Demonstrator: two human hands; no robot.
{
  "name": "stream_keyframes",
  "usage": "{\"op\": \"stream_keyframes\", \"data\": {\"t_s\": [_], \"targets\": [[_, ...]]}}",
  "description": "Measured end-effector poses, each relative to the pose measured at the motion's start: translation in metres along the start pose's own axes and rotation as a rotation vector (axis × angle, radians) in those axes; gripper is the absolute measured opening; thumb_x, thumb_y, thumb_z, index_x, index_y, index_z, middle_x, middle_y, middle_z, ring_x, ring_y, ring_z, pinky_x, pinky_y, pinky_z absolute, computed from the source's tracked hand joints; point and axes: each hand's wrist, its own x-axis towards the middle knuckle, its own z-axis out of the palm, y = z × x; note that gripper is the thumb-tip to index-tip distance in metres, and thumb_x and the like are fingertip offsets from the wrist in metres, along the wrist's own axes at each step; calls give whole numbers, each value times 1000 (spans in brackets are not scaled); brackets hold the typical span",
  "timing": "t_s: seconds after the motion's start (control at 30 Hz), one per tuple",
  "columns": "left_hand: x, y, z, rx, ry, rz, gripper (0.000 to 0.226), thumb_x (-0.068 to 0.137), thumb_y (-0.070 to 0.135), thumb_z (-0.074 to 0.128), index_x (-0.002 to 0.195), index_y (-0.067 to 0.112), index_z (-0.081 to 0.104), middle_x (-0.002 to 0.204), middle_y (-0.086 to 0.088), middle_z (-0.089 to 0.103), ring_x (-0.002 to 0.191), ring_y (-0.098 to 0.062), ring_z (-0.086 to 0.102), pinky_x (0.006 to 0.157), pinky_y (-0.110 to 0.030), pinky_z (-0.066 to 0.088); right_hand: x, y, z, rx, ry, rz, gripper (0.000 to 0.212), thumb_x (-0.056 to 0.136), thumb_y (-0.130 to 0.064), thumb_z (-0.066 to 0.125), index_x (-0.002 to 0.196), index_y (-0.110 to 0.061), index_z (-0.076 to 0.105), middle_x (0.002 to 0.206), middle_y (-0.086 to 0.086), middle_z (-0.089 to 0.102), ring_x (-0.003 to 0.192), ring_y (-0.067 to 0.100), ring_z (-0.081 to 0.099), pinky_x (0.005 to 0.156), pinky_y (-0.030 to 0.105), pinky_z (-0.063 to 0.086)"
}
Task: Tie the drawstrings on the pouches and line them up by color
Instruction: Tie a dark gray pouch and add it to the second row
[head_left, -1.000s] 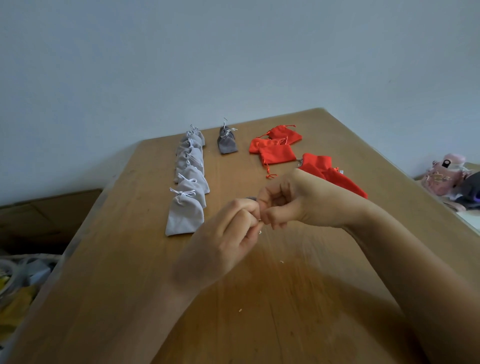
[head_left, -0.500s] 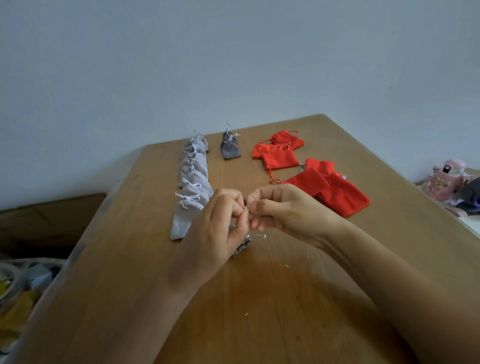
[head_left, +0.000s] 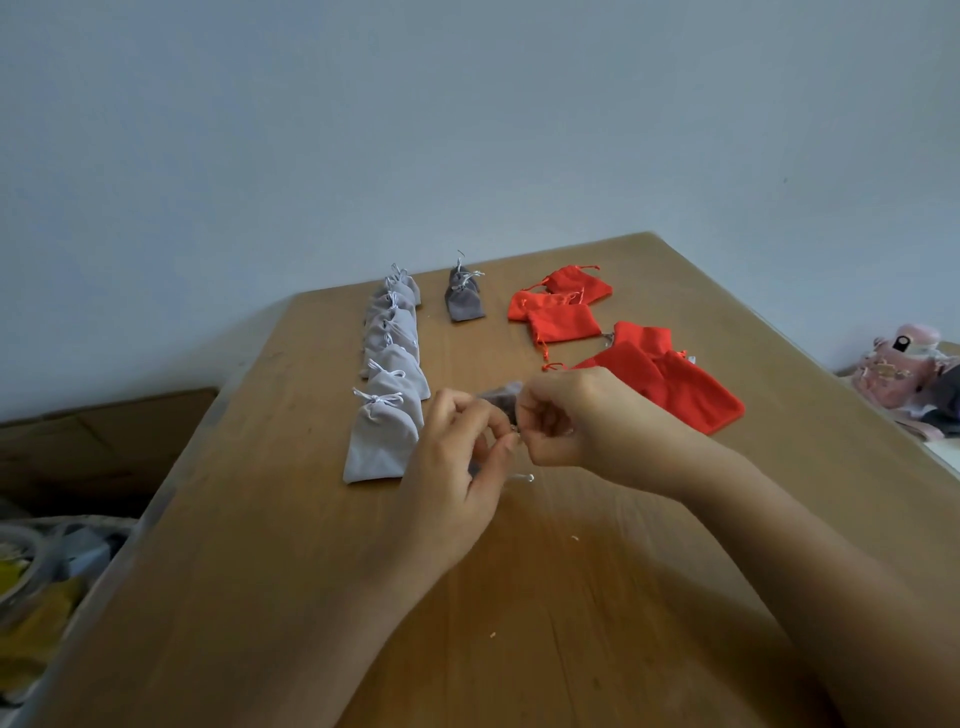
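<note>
A dark grey pouch (head_left: 501, 396) sits mostly hidden between my two hands at mid-table. My left hand (head_left: 457, 470) and my right hand (head_left: 566, 421) each pinch its white drawstring, whose loose end (head_left: 522, 477) pokes out below. Left of my hands runs a row of several light grey pouches (head_left: 387, 400) with tied strings. One tied dark grey pouch (head_left: 464, 297) stands alone at the far end. Several red pouches (head_left: 670, 382) lie flat and scattered to the right, some further back (head_left: 558, 314).
The wooden table (head_left: 519, 597) ends at a left edge with boxes and clutter (head_left: 47, 561) below. A pink object (head_left: 906, 366) sits on a surface off the right edge. A plain wall stands behind the table.
My hands dropped toward the table and then stayed close together working the string; the dark grey pouch now shows behind my fingers. The camera tilted slightly.
</note>
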Motion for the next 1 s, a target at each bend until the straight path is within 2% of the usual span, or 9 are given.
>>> {"op": "stream_keyframes", "data": {"t_s": [0.13, 0.23, 0.43, 0.63, 0.7, 0.77, 0.83, 0.9, 1.0], "targets": [[1, 2, 3, -226, -101, -380, 20, 95, 24, 56, 75, 20, 56, 62, 1, 61, 61, -7, 59, 61, -20, 47, 3, 1, 8, -79, 56, -16, 21, 78, -9, 70, 76, -18, 52, 68, -16, 47, 58, 3, 46, 58, 19, 40], [4, 4, -1, -394, -88, -498, 19, 94, 22, 58, 78, 13, 62, 60, 1, 66, 64, -7, 65, 69, -23, 53, 3, 2, 10, -18, 112, -8, 17, 77, -5, 68, 76, -18, 57, 65, -12, 54, 55, 3, 50, 57, 14, 42], [6, 4, -2, -498, -75, -450, 20, 94, 10, 56, 75, 13, 61, 68, 4, 71, 71, -6, 68, 68, -19, 53, 1, 3, 1, 204, 66, 94, 7, 83, -11, 70, 78, -12, 66, 65, -4, 65, 57, 2, 57, 56, 15, 44], [5, 0, -2, -422, -32, -359, 20, 71, 44, 57, 70, 24, 58, 74, -20, 62, 66, -19, 55, 65, -32, 47, 4, -1, 10, 43, 150, 30, 13, 75, -2, 68, 75, -11, 59, 64, -7, 55, 60, -1, 51, 56, 11, 39], [7, 1, -1, -441, -13, -365, 15, 76, 37, 61, 68, 25, 58, 70, -17, 62, 66, -16, 55, 64, -28, 46, 4, -1, 13, 14, 200, 4, 12, 75, -2, 68, 76, -9, 59, 67, -7, 54, 62, 1, 50, 57, 13, 39], [8, 3, -2, -452, 16, -376, 22, 86, 16, 63, 65, 23, 60, 63, -4, 64, 66, -8, 59, 64, -19, 47, 4, -1, 16, 6, 245, -5, 13, 75, -2, 68, 77, -10, 58, 68, -10, 51, 66, 4, 51, 59, 14, 41], [9, 7, -1, -477, 50, -410, 21, 90, 4, 57, 71, 11, 61, 61, 5, 65, 64, -2, 63, 65, -15, 48, 4, -2, 18, 15, 298, 2, 14, 74, -1, 68, 77, -10, 58, 68, -12, 51, 70, 8, 53, 60, 14, 42], [10, 7, 1, -561, 77, -473, 19, 90, 3, 56, 72, 6, 60, 60, 4, 65, 64, -4, 64, 73, -25, 52, 5, -4, 20, 32, 349, 15, 13, 75, -1, 69, 76, -9, 58, 68, -10, 52, 71, 9, 53, 61, 14, 42], [11, 10, 4, -743, 93, -564, 18, 82, 15, 63, 65, 12, 64, 59, 2, 62, 61, -10, 61, 85, -49, 48, 5, -7, 25, 66, 420, 42, 14, 76, -1, 69, 76, -10, 58, 68, -7, 54, 70, 8, 51, 61, 18, 43]]}}
